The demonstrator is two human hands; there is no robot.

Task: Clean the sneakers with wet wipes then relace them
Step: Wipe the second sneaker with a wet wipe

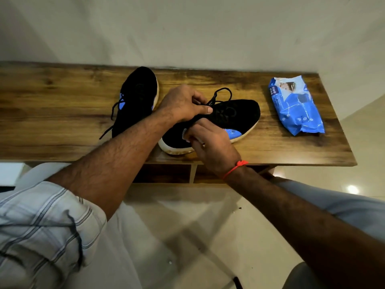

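Wooden and dark-grained, the surface (pixel 62 113) stands against a pale wall and carries two sneakers and a pack of wipes. On it, the left hand (pixel 183 104) has its fingers curled, thumb and forefinger pinching a black lace (pixel 220 95) just above the near sneaker (pixel 233 117); a loop of that lace rises beyond the fingers. The right hand (pixel 210 142), with a red thread (pixel 235 167) at its wrist, grips the near side of the same sneaker, fingers curled over its collar with what looks like a pale wipe (pixel 185 133) under them, though that is hard to make out. This sneaker is black with a blue patch and a white sole, lying toe to the right. Beside the left hand the other sneaker (pixel 137 99) points away toward the wall, its laces trailing loose. Well to the right lies the blue wipes pack (pixel 295 105), near the surface's right end. A checked sleeve (pixel 45 224) is rolled up on the left arm.
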